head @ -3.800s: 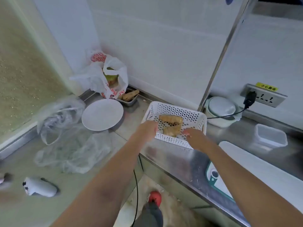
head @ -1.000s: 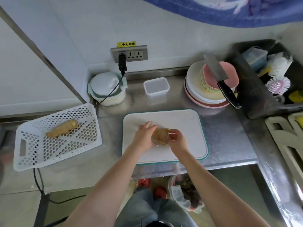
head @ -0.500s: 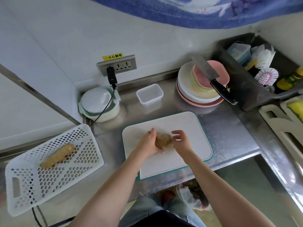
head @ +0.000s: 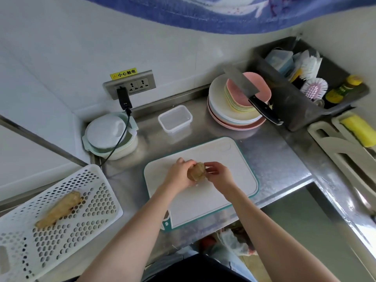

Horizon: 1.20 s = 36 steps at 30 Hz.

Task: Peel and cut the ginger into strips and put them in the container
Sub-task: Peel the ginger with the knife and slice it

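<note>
Right now the ginger (head: pixel 196 171) sits over the middle of the white cutting board (head: pixel 240 171), held between both hands; whether it rests on the board or hangs just above it cannot be told. The left hand (head: pixel 179 174) wraps the knob from its left side, fingers curled round it, while the right hand (head: pixel 218 173) meets its other end with thumb and fingertips bent inward in a pinch at the skin. It looks like a small, light, stiff root, knobbly and dry-skinned, so it should not slip much while unpeeled; once the skin is off, the wet flesh will likely turn slick. The best hold is probably round the thick body with the left hand, leaving the bumpy end free for the right to work on, and later laying it on its flattest side so it does not roll under a blade. The cleaver (head: pixel 250 92) lies beyond the board to the far right, across a stack of plates (head: pixel 221 107), untouched. The clear plastic container (head: pixel 175 118), empty as far as can be seen, stands just behind the board's far edge. A second piece of ginger (head: pixel 59 208) lies in the white perforated basket (head: pixel 85 224), well to the left of the board. Peeling appears barely begun, and no strips are cut.
</note>
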Motion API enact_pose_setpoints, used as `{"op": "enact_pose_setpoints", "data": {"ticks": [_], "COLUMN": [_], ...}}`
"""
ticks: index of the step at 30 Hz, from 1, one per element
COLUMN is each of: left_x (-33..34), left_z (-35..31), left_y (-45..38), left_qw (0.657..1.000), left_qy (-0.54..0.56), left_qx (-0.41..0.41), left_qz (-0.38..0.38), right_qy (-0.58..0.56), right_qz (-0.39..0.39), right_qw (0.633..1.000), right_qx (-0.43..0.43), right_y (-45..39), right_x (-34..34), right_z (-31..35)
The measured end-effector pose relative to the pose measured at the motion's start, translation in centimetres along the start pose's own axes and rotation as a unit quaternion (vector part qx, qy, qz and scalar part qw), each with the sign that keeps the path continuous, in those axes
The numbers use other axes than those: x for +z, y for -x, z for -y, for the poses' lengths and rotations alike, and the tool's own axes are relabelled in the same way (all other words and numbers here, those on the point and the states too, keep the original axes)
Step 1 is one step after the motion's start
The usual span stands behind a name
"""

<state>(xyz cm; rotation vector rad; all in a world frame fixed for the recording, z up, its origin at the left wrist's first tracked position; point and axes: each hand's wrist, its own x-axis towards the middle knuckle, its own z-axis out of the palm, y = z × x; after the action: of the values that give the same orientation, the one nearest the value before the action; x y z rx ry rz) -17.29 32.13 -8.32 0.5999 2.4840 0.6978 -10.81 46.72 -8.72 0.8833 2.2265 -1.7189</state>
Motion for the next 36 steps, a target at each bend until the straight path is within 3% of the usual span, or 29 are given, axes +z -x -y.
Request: {"op": "enact_pose_setpoints", "data": {"ticks": [7, 13, 15, 18, 22, 24, 29, 36], "left_x": [-1.0, -1.2, -1.1, -0.9, -0.9, -1.0, -1.1, -1.3], "left_z": [-0.1, 0.5, 0.4, 0.1, -0.1, -0.4, -0.4, -0.9], "left_y": [-0.8, -0.7, -0.7, -0.5, -0.7, -0.8, -1.3, -1.6], "left_qw": [0.997, 0.998, 0.997, 0.994, 0.984, 0.98, 0.976, 0.974], "left_qy": [-0.062, -0.019, -0.02, 0.005, 0.011, -0.021, -0.033, -0.064], "left_qx": [0.013, -0.026, -0.041, -0.083, -0.151, -0.173, -0.181, -0.18], "left_qz": [0.052, 0.061, 0.062, 0.076, 0.097, 0.092, 0.115, 0.12], "right_qy": [-0.021, 0.016, 0.035, 0.121, 0.291, 0.349, 0.426, 0.478], "right_qz": [0.048, 0.058, 0.013, -0.113, -0.317, -0.367, -0.331, -0.285], "right_qw": [0.998, 0.997, 0.999, 0.985, 0.893, 0.855, 0.842, 0.831], "right_qx": [0.043, 0.054, 0.037, -0.047, -0.133, -0.112, 0.004, -0.028], "right_y": [-0.3, -1.0, -1.6, -2.6, -4.2, -5.4, -8.4, -9.2], "right_x": [-0.8, -1.9, -2.0, -3.0, -6.6, -8.7, -12.0, -13.0], "right_z": [0.4, 2.0, 2.7, 4.0, 6.6, 7.9, 8.3, 8.9]}}
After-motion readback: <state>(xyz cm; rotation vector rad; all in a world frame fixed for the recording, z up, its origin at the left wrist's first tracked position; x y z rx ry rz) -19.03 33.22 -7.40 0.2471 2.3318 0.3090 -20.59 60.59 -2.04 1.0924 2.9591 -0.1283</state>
